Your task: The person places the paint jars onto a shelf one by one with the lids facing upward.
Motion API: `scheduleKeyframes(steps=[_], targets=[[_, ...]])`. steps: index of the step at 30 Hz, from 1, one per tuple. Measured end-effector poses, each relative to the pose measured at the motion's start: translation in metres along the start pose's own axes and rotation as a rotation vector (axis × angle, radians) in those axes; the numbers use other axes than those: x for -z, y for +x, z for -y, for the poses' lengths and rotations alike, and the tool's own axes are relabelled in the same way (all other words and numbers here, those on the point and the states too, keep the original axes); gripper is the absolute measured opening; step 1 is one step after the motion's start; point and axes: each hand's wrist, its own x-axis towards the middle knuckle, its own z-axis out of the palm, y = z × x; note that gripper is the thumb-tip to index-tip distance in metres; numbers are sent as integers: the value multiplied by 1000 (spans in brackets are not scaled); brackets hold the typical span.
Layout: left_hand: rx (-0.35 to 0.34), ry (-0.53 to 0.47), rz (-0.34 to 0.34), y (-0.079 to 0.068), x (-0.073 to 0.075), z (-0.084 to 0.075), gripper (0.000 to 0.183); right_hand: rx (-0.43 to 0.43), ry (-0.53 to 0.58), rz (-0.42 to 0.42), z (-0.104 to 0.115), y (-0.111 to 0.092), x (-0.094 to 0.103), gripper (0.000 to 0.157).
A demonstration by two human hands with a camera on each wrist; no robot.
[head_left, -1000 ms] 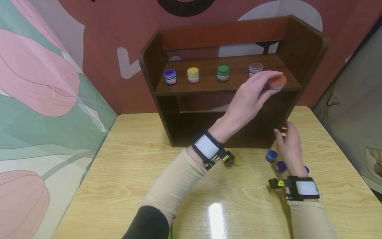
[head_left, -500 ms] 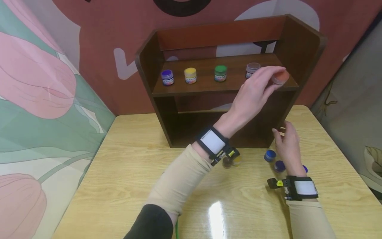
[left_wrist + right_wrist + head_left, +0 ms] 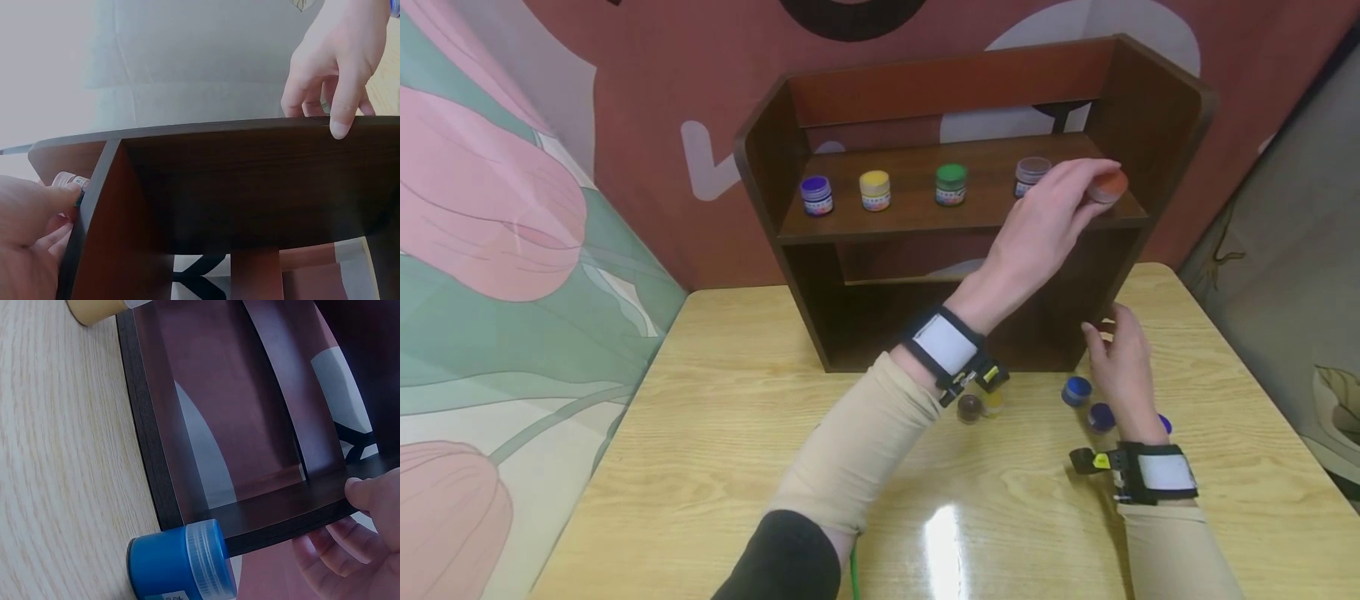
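Observation:
My left hand point(image 3: 1037, 221) reaches across to the right end of the brown shelf unit's upper board. Between its thumb and fingers it holds a paint jar point(image 3: 1107, 186) with an orange lid, overlapping the board's front edge in the head view. In the left wrist view the jar point(image 3: 70, 181) shows partly behind the fingers. My right hand point(image 3: 1123, 358) grips the front edge of the unit's right side panel point(image 3: 250, 181) low down, thumb on the inner face and fingers outside. A blue paint jar point(image 3: 178, 562) stands near that hand.
Along the shelf unit's upper board point(image 3: 917, 218) stand purple point(image 3: 817, 196), yellow point(image 3: 875, 191), green point(image 3: 951, 185) and dark brown point(image 3: 1030, 175) jars. On the table point(image 3: 737, 467) are brown point(image 3: 969, 408), yellow point(image 3: 992, 405), blue point(image 3: 1077, 391) and dark blue point(image 3: 1101, 417) jars.
My left hand has moved slightly right and up with the orange-lidded jar, along the upper board's right end. My right hand keeps its grip on the side panel. The head view has shifted a little.

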Motion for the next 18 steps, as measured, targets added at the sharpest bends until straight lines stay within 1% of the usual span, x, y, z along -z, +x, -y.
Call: scheduleKeyframes(steps=[4,9,12,18], targets=[[23,51,45,8,0,-2,47,-2,1,1,0,0,0,48],[13,121,83,17,0,-6,42,5,1,-5,0,0,0,48],[10,130,97,20,0,-8,41,4,2,-5,0,0,0,48],[29,105,102,23,-1,-9,38,-1,-4,0,0,0,0,49]])
